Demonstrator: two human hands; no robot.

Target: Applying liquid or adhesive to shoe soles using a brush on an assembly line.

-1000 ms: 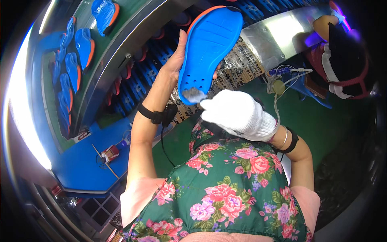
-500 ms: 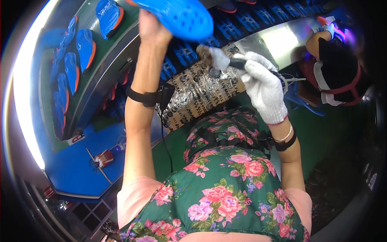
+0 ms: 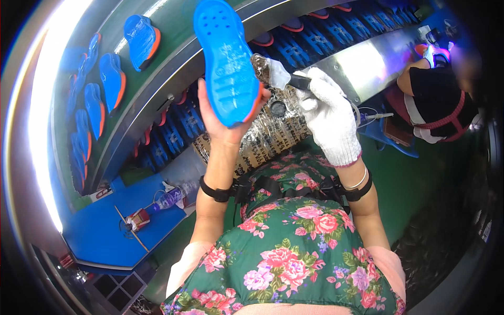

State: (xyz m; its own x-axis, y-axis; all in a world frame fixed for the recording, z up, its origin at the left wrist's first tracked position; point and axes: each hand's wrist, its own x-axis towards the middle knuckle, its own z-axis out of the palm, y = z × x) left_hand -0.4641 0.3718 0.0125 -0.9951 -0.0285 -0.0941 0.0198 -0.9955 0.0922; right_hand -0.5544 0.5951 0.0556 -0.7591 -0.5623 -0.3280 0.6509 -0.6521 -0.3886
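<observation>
My bare left hand (image 3: pixel 223 123) grips a blue shoe sole (image 3: pixel 226 68) with an orange edge, heel end in the palm. It is held upright, its glossy face with small round holes toward me. A white knitted glove covers my right hand (image 3: pixel 329 113), which is closed round the dark handle of a brush (image 3: pixel 276 72). The brush's brown bristles are right beside the sole's right edge; whether they touch it I cannot tell. Below both hands lies a surface wrapped in taped brown cardboard (image 3: pixel 270 134) with a dark round spot on it.
More blue soles (image 3: pixel 112 79) with orange edges stand on a green belt (image 3: pixel 168 31) at the left. A metal-edged rack below holds rows of blue pieces (image 3: pixel 336 34). At the lower left, a blue table (image 3: pixel 100 231) bears a bottle (image 3: pixel 170 198). Another person (image 3: pixel 438 94) works at the right.
My left hand has brought the sole down and nearer, turning it from slanted to upright. My right hand has shifted slightly left and down with the brush, whose bristles are now beside the sole.
</observation>
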